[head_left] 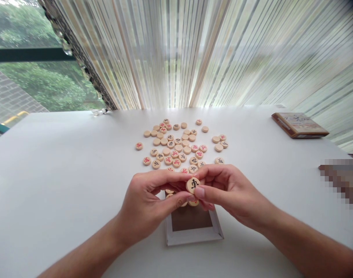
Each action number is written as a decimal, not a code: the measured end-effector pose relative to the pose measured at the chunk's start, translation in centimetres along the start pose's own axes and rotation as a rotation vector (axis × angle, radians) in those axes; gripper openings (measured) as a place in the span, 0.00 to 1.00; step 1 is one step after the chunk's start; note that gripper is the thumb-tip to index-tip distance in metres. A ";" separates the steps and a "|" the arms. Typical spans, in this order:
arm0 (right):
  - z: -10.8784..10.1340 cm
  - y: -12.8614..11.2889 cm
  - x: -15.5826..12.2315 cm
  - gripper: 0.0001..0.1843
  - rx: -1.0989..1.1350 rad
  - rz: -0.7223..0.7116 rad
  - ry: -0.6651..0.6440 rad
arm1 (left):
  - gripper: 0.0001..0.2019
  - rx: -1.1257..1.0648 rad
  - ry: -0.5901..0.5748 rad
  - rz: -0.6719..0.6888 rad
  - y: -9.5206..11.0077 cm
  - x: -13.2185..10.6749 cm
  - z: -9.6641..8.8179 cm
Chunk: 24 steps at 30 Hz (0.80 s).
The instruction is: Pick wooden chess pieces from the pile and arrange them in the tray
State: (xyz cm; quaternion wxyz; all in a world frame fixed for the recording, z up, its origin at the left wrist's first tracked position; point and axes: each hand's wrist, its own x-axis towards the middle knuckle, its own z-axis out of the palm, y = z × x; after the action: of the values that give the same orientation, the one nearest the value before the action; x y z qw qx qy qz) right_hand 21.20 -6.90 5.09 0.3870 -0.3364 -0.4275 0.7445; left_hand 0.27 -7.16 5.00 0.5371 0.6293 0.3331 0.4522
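Observation:
A round wooden xiangqi piece with a black character is held upright, face toward me, above an open shallow box. My left hand pinches it from the left, thumb low and forefinger at the top. From the right, my right hand grips the same piece, its thumb across the lower edge. Several pieces lie at the far end of the box, partly hidden behind my fingers; one with a red mark shows below. The near part of the box shows its brown bottom.
Many loose xiangqi pieces, red-marked, black-marked or blank side up, are spread on the white table beyond my hands. A flat printed box lies at the right. A pixelated patch covers something at the right edge. Striped curtains hang behind the table.

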 end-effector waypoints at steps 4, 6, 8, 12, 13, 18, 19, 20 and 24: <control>0.3 0.0 0.1 0.15 0.051 0.035 0.022 | 0.14 0.113 0.016 0.058 -0.1 -0.1 0.0; 0.4 -0.1 0.2 0.15 0.040 0.030 0.022 | 0.13 0.170 0.014 0.088 -0.2 -0.1 0.0; 0.4 -0.1 0.2 0.14 0.021 0.015 0.017 | 0.12 0.200 0.001 0.101 -0.2 0.0 0.0; 0.4 -0.4 0.2 0.16 -0.035 -0.004 0.022 | 0.11 0.221 -0.020 0.109 0.0 0.1 0.1; 0.4 -0.4 0.1 0.16 -0.049 -0.004 0.025 | 0.11 0.224 -0.023 0.107 0.0 0.1 0.0; 0.3 -0.4 0.0 0.18 -0.065 -0.002 0.018 | 0.14 0.186 -0.044 0.102 0.0 0.0 -0.1; 0.3 -0.3 0.0 0.18 -0.059 0.002 0.018 | 0.14 0.187 -0.040 0.106 -0.1 0.0 -0.1; 0.3 -0.2 0.0 0.18 -0.050 0.009 0.021 | 0.14 0.196 -0.034 0.113 -0.1 0.0 -0.1; 0.4 0.1 0.1 0.21 0.002 0.033 0.038 | 0.14 0.261 -0.021 0.162 -0.3 0.0 -0.1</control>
State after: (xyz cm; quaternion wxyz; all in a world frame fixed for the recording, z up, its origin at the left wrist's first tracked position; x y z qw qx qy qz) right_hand 20.75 -6.97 5.17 0.3829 -0.3570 -0.4140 0.7447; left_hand 0.16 -7.09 4.74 0.4159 0.7235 0.3316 0.4401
